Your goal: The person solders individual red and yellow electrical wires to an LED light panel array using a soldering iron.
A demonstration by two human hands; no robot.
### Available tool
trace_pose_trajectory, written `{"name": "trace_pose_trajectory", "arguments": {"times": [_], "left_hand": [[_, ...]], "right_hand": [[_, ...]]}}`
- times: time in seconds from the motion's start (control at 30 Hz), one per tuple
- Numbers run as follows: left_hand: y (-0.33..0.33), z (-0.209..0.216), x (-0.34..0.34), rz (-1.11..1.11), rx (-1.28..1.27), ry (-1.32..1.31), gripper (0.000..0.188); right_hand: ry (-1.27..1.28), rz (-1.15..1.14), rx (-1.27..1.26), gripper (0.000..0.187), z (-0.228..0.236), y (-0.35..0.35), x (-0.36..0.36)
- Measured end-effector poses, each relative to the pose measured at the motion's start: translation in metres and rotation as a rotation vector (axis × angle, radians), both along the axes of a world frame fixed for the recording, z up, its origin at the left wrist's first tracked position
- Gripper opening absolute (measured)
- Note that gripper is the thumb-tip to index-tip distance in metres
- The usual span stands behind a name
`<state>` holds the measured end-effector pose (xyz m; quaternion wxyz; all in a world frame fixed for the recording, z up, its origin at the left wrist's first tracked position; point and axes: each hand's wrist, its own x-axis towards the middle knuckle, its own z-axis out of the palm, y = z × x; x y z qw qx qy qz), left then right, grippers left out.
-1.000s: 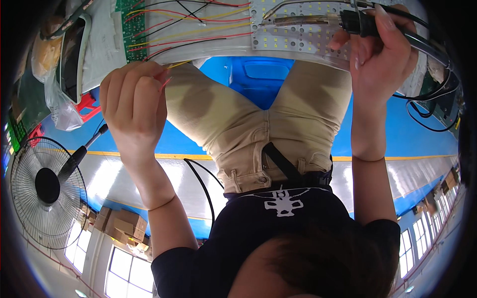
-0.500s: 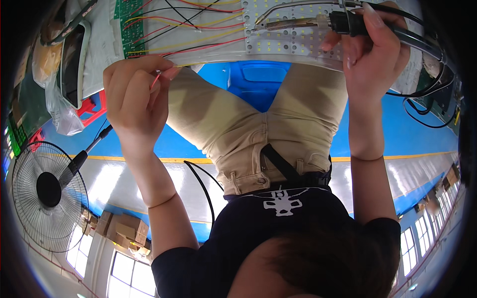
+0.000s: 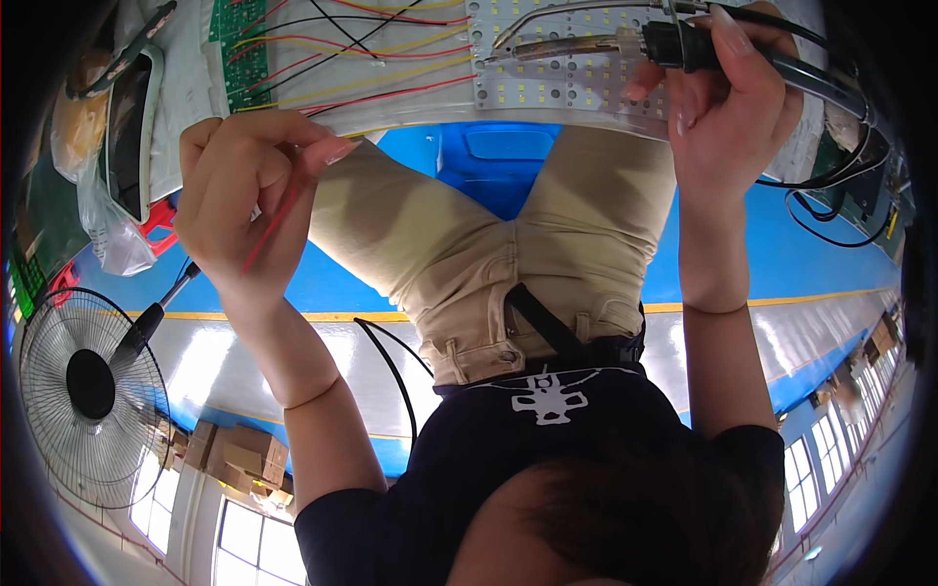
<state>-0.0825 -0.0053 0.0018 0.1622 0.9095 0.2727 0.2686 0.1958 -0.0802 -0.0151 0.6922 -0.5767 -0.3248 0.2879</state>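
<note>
My left hand [image 3: 234, 195] is closed in a pinch on a thin red wire [image 3: 270, 232], whose loose end hangs across the palm toward the wrist. It is just off the table's near edge. My right hand [image 3: 738, 122] grips a soldering iron [image 3: 674, 46] by its black handle. A thin metal tube [image 3: 576, 10] runs alongside the iron. The iron's tip points left, over the left edge of a white LED board [image 3: 523, 93]. Red, yellow and black wires [image 3: 376, 70] stretch from that board to a green circuit board [image 3: 244, 73] on the left.
A flat device with a dark screen [image 3: 129, 146] and a clear plastic bag [image 3: 112, 230] lie at the left. Black cables [image 3: 831, 210] loop down at the right. A standing fan [image 3: 93, 386] is at lower left. Something blue [image 3: 503, 146] is under the table edge.
My left hand has moved a little left and turned, so more of the red wire shows. My right hand and the soldering iron stay nearly in place; the whole view has shifted slightly.
</note>
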Motion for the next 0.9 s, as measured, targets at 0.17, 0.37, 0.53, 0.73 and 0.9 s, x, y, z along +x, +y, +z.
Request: {"name": "trace_pose_trajectory", "arguments": {"times": [0.17, 0.37, 0.53, 0.73, 0.9], "left_hand": [[-0.016, 0.004, 0.017, 0.154, -0.396, -0.212, 0.038], [-0.021, 0.001, 0.032, 0.028, -0.292, -0.222, 0.032], [-0.028, -0.002, 0.049, 0.139, -0.281, -0.198, 0.035], [-0.023, -0.016, 0.047, 0.117, -0.035, -0.163, 0.027], [-0.024, -0.026, 0.050, 0.140, -0.011, -0.197, 0.025]], "right_hand": [[0.005, 0.075, 0.086, 0.021, -0.004, -0.002, 0.004], [-0.016, 0.092, 0.108, 0.021, -0.005, -0.002, 0.006], [0.003, 0.016, 0.044, 0.022, 0.000, -0.001, 0.000], [-0.007, 0.115, 0.120, 0.022, -0.005, -0.003, 0.006], [0.029, 0.043, 0.050, 0.021, 0.001, -0.004, -0.001]]}}
